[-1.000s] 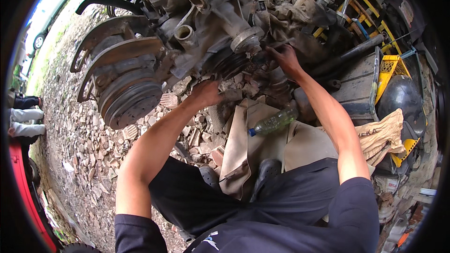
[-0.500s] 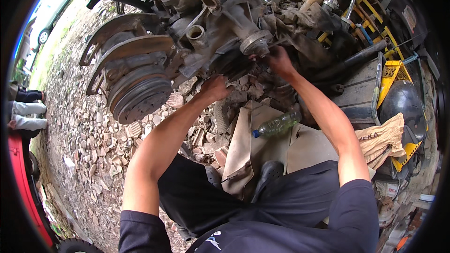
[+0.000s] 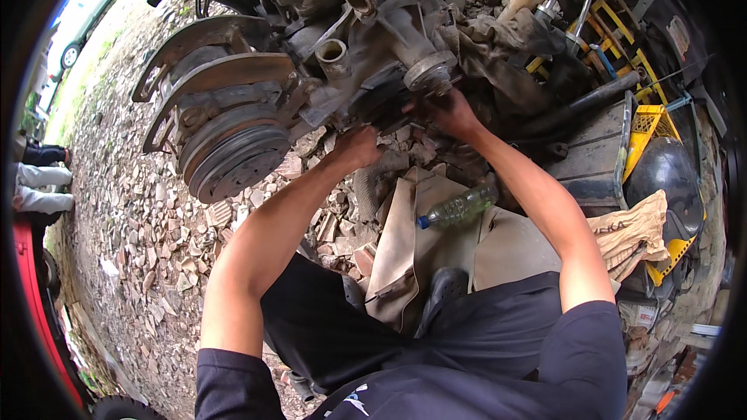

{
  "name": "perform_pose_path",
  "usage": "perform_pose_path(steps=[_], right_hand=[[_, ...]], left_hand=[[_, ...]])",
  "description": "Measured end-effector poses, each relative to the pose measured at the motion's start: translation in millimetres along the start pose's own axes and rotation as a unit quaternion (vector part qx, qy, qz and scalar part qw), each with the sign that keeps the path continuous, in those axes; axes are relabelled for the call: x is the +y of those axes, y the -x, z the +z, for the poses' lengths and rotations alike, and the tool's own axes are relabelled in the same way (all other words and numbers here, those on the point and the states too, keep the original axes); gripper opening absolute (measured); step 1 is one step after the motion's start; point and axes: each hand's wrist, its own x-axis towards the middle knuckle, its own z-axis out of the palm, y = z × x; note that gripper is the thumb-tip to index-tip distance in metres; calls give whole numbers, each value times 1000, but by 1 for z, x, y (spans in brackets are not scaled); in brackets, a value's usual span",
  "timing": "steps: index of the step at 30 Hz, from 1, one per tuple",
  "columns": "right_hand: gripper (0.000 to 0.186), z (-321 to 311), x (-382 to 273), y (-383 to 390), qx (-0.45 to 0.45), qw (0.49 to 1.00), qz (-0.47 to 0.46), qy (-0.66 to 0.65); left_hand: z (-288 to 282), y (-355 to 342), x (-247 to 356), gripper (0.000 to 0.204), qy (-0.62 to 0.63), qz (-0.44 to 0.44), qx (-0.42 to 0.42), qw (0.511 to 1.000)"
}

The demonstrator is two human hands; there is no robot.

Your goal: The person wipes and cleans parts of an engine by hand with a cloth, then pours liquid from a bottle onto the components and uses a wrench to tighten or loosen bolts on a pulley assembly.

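Observation:
A large greasy metal vehicle assembly (image 3: 366, 31) fills the top of the head view, with tube-like openings and a round flange (image 3: 430, 71). On its left side is a stack of rusty discs and plates (image 3: 237, 152). My left hand (image 3: 358, 148) is closed at the lower edge of the assembly, its fingertips hidden beneath a dark part (image 3: 381, 101). Just under the flange, my right hand (image 3: 451, 115) has its fingers bent toward that dark part. Shadow hides what either hand grips.
Broken tile and stones (image 3: 183, 245) cover the ground. A plastic bottle with a blue cap (image 3: 459, 208) lies on a tan sheet (image 3: 443, 257) between my knees. To the right are a worn dark board (image 3: 595, 148), a crumpled brown bag (image 3: 634, 225) and yellow metal frames (image 3: 650, 128).
My right hand has shifted slightly left and down beneath the flange, its fingers now reaching further left. My left hand stays in nearly the same place. The whole view has moved slightly.

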Motion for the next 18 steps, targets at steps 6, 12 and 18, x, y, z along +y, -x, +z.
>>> perform_pose_path(steps=[6,12,18], right_hand=[[30,-42,-10,-19,-10,978,28,205],[27,-18,49,-19,-14,996,-73,39],[24,-35,-4,-11,7,990,-15,139]], left_hand=[[-1,5,-6,57,-41,-3,-27,999],[-3,1,17,34,-12,19,15,1000],[-7,10,-3,24,-4,-6,51,999]])
